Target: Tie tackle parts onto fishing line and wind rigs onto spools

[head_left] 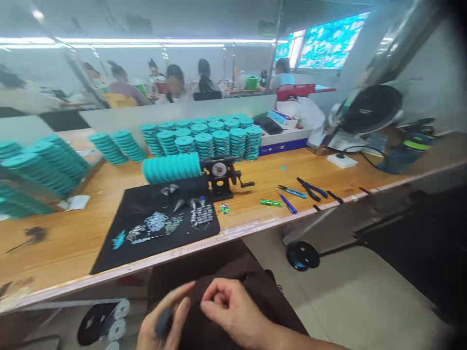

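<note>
My left hand (175, 313) is low in the view, over my dark lap, its index finger stretched out. Between its thumb and fingers sits a small dark bundle (165, 323), too blurred to name. Just to the right, my right hand (237, 308) is closed in a pinch with its fingers curled; anything in it is too small to see. Both hands are below the bench edge and apart from each other. In front of them lies a black mat (146, 253) with small piles of metal parts (156, 221) and a teal scrap (118, 239).
A black hand-cranked winder (221, 177) carries a row of teal spools (171, 167). Stacks of teal spools (221, 141) stand behind it. Pliers (312, 189), blue tweezers (292, 191) and a green tube (271, 202) lie to the right. A black fan (372, 109) stands beyond.
</note>
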Tool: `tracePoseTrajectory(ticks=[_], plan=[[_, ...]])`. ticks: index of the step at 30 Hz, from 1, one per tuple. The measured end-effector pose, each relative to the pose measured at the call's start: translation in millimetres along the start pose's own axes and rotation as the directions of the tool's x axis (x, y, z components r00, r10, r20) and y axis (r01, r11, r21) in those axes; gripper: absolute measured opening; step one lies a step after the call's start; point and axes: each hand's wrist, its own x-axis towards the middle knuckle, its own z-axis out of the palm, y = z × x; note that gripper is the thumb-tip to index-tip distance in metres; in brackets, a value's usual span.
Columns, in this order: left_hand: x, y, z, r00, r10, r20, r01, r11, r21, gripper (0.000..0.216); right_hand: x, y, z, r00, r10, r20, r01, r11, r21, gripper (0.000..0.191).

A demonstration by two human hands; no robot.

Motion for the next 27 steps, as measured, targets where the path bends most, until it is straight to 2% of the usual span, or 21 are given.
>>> tracePoseTrajectory(ticks=[3,5,7,9,12,16,19,22,24,27], plan=[[41.1,2.8,-20.5,0.997,0.079,-0.004,-0.076,0.976,0.203,0.028,-0.3,-9.6,-10.9,0.999,-0.047,-0.019,0.045,0.996,-0.078,0.011],[72.0,4.9,-33.4,0.994,0.108,-0.022,-0.085,0.877,0.473,0.028,-1.6,-12.4,-14.4,0.997,-0.076,0.012,0.077,0.993,-0.091,0.011],[101.0,7.8,-38.9,0.994,0.105,-0.017,-0.079,0.831,0.550,0.023,-2.7,-10.2,-14.1,0.995,-0.082,0.049,0.086,0.993,-0.087,0.011],[126.5,12.0,-34.7,0.995,0.102,0.025,-0.096,0.790,0.606,0.019,-2.3,-4.0,-11.4,0.996,-0.046,0.075,0.053,0.994,-0.094,0.010],[157.6,20.4,-16.3,0.990,0.099,0.099,-0.140,0.706,0.694,0.020,1.3,6.4,-7.9,0.996,0.030,0.087,-0.017,0.989,-0.146,0.006],[187.5,30.2,7.3,0.983,0.055,0.176,-0.173,0.600,0.781,0.023,4.9,13.4,-9.2,0.995,0.047,0.094,-0.031,0.986,-0.165,0.001],[201.0,35.2,13.6,0.976,0.012,0.219,-0.189,0.552,0.812,0.026,3.4,15.2,-11.4,0.996,0.039,0.080,-0.028,0.989,-0.144,0.003],[202.6,43.3,12.2,0.971,0.018,0.237,-0.209,0.541,0.815,0.028,1.8,16.4,-13.0,0.999,0.013,0.037,-0.009,0.993,-0.114,0.008],[192.4,52.1,10.9,0.967,0.048,0.251,-0.234,0.555,0.798,0.027,2.7,16.7,-14.8,0.999,-0.010,-0.030,0.008,0.998,-0.061,0.016],[154.6,65.1,14.3,0.938,0.106,0.329,-0.322,0.614,0.721,0.021,7.9,16.1,-19.5,0.987,-0.024,-0.159,0.042,0.993,0.110,0.029]])
